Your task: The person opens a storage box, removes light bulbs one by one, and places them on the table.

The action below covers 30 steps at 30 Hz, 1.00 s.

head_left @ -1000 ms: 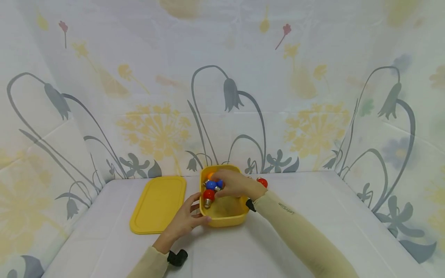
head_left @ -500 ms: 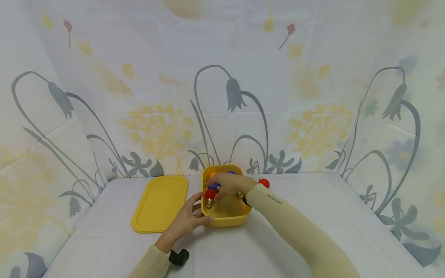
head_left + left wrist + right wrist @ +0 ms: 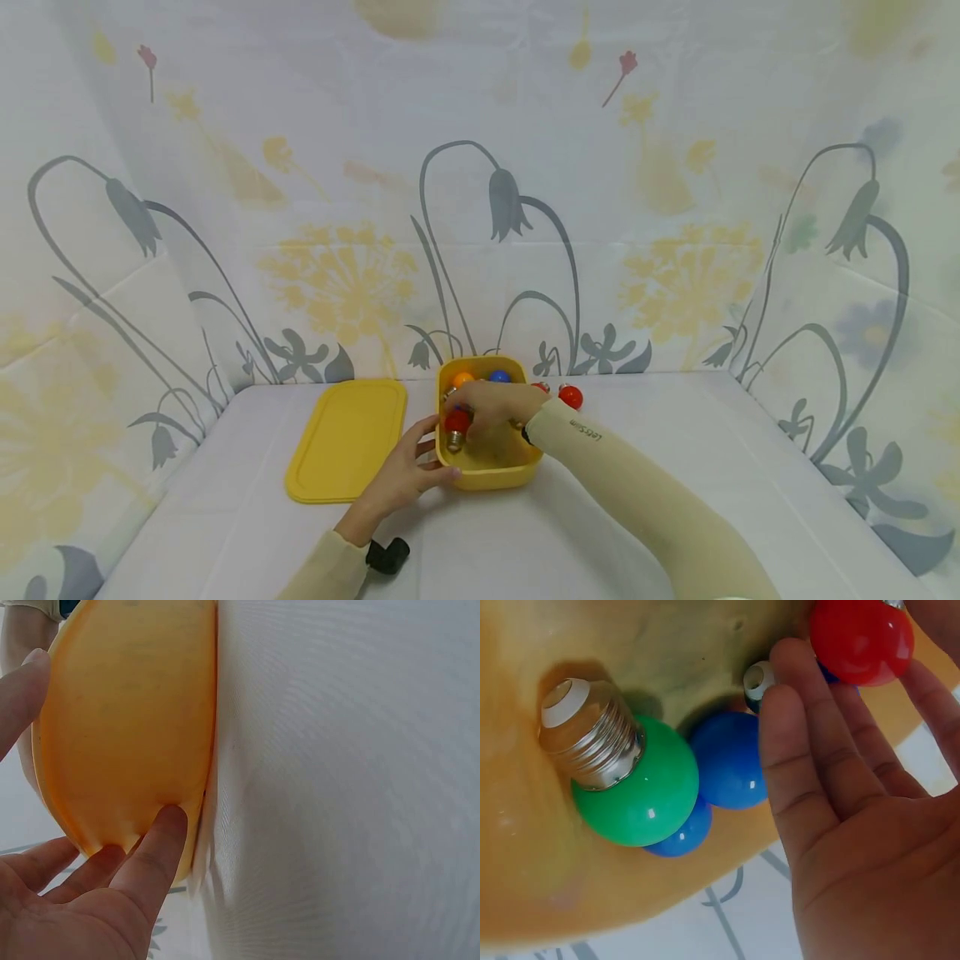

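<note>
A yellow box (image 3: 491, 478) holds several coloured bulbs. My left hand (image 3: 401, 479) grips its near left corner; in the left wrist view, fingertips (image 3: 174, 817) press the box wall (image 3: 127, 712) and the thumb lies at its rim. Inside the box is my right hand (image 3: 487, 406), beside a red bulb (image 3: 457, 421). The right wrist view shows the right hand (image 3: 870, 817) with fingers fairly straight; the red bulb (image 3: 862, 637) lies between thumb and fingers, hiding some fingertips and part of a blue bulb. A green bulb (image 3: 641, 787) and blue bulbs (image 3: 731, 761) lie beside the hand.
A yellow lid (image 3: 347, 442) lies flat left of the box. Red bulbs (image 3: 571, 397) are on the table behind the right forearm. An orange bulb (image 3: 462, 379) and a blue bulb (image 3: 499, 377) sit at the box's far end. A patterned cloth hangs behind the table.
My right hand has moved slightly left and down inside the box, over the spot where blue bulbs showed. A blue bulb now shows at the far right of the box. My left hand keeps its grip.
</note>
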Available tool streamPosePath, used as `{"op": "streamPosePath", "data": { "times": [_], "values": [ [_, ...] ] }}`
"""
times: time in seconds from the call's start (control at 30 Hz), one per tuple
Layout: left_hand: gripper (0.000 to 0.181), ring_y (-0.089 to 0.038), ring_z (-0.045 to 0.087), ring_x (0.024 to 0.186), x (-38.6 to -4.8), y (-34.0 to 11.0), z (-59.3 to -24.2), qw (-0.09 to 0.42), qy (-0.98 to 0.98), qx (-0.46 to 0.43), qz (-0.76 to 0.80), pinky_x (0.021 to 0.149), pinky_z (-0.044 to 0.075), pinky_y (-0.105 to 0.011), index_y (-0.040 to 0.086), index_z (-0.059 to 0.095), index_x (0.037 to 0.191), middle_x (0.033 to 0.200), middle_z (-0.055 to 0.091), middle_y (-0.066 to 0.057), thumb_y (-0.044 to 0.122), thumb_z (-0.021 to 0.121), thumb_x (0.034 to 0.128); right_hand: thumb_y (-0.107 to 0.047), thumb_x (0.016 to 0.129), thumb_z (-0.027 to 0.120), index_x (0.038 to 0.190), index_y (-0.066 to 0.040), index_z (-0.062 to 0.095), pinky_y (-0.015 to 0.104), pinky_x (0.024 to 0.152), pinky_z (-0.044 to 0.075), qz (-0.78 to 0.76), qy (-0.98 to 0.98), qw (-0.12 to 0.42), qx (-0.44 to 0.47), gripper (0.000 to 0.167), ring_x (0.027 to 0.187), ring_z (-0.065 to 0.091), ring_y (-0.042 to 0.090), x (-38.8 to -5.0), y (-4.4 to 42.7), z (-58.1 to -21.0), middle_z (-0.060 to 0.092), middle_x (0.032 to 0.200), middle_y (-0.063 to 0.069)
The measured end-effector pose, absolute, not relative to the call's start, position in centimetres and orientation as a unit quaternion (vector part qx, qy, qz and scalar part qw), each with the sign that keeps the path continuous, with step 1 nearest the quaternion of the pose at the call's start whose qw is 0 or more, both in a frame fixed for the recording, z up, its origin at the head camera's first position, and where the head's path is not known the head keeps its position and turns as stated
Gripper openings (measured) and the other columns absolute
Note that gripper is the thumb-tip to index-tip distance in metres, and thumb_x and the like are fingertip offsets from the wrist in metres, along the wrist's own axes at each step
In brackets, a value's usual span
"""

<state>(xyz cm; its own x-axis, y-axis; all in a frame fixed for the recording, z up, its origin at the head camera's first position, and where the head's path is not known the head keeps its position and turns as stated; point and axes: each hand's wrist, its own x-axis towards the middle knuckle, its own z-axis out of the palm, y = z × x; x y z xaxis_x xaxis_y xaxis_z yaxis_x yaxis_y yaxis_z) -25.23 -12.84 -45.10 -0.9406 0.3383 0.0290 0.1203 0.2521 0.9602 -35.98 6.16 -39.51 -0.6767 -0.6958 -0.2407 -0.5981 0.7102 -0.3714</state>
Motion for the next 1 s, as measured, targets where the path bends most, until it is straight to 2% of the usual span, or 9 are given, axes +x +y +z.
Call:
{"op": "streamPosePath", "data": {
  "times": [0.27, 0.4, 0.67, 0.83, 1.0],
  "values": [
    [0.091, -0.037, 0.039, 0.133, -25.2, -12.8, -45.2, 0.092, 0.787, 0.148, 0.591, 0.098, 0.046, -0.040, 0.010, 0.024, 0.150, 0.153, 0.025, -0.014, 0.024, 0.079, 0.0795, -0.014, 0.078, 0.078, 0.112, -0.030, 0.065, 0.036, 0.090, 0.048, -0.117, 0.910, 0.207, -0.340, 0.040, 0.096, 0.051, 0.012, -35.3, 6.2, -39.2, 0.059, 0.101, -0.013],
    [0.092, -0.038, 0.039, 0.133, -25.3, -12.8, -45.3, 0.090, 0.788, 0.154, 0.590, 0.098, 0.046, -0.040, 0.008, 0.023, 0.150, 0.152, 0.024, -0.016, 0.024, 0.079, 0.0792, -0.014, 0.079, 0.078, 0.112, -0.028, 0.066, 0.037, 0.091, 0.048, -0.125, 0.911, 0.217, -0.328, 0.038, 0.097, 0.051, 0.013, -35.0, 6.1, -38.9, 0.059, 0.100, -0.013],
    [0.090, -0.039, 0.039, 0.132, -25.4, -12.8, -45.4, 0.086, 0.786, 0.158, 0.591, 0.098, 0.046, -0.039, 0.007, 0.023, 0.150, 0.152, 0.024, -0.017, 0.021, 0.079, 0.0801, -0.011, 0.079, 0.077, 0.111, -0.028, 0.066, 0.037, 0.092, 0.047, -0.124, 0.912, 0.215, -0.325, 0.038, 0.097, 0.051, 0.013, -34.9, 6.1, -39.0, 0.058, 0.099, -0.013],
    [0.091, -0.038, 0.040, 0.132, -25.5, -12.7, -45.4, 0.085, 0.785, 0.157, 0.593, 0.097, 0.046, -0.038, 0.008, 0.024, 0.150, 0.152, 0.025, -0.017, 0.021, 0.079, 0.0792, -0.009, 0.078, 0.076, 0.110, -0.026, 0.066, 0.033, 0.087, 0.049, -0.119, 0.912, 0.206, -0.334, 0.037, 0.094, 0.052, 0.013, -34.9, 6.3, -38.9, 0.059, 0.098, -0.012],
    [0.090, -0.039, 0.040, 0.132, -25.5, -12.8, -45.4, 0.086, 0.782, 0.157, 0.596, 0.098, 0.046, -0.038, 0.009, 0.026, 0.150, 0.151, 0.026, -0.017, 0.020, 0.080, 0.0787, -0.010, 0.076, 0.077, 0.112, -0.029, 0.067, 0.031, 0.081, 0.049, -0.128, 0.917, 0.192, -0.324, 0.042, 0.092, 0.052, 0.014, -35.0, 6.7, -38.1, 0.060, 0.096, -0.012]
  ]
}}
